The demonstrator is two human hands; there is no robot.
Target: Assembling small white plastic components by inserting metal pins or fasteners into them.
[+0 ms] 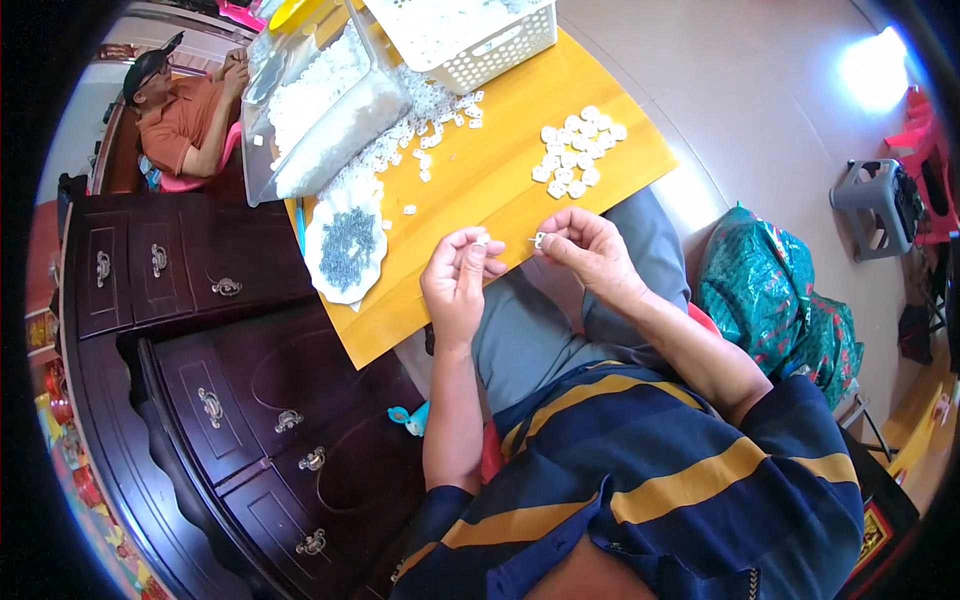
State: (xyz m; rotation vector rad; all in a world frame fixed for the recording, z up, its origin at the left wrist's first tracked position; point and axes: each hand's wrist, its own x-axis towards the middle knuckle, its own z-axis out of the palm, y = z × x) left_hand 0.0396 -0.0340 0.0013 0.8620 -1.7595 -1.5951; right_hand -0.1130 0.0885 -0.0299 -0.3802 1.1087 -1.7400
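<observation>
My left hand [458, 275] is above the near edge of the yellow wooden table, thumb and fingers pinched on a small white plastic piece [481, 239]. Facing it, my right hand [595, 255] pinches another small white plastic piece [541, 240], from which a thin metal pin sticks out toward the left. The two pieces are apart. Left of my hands, a white scalloped dish [375, 262] holds many small dark metal pins [346, 248]. A group of white plastic pieces [568, 158] lies on the table beyond my right hand.
A clear bin [345, 150] full of small white parts and a white perforated basket [500, 55] stand at the far side, loose parts spilled beside them. Dark drawers [230, 400] flank the left. A co-worker [185, 125] sits far left. Green bags [765, 285] lie right, near a grey stool [870, 205].
</observation>
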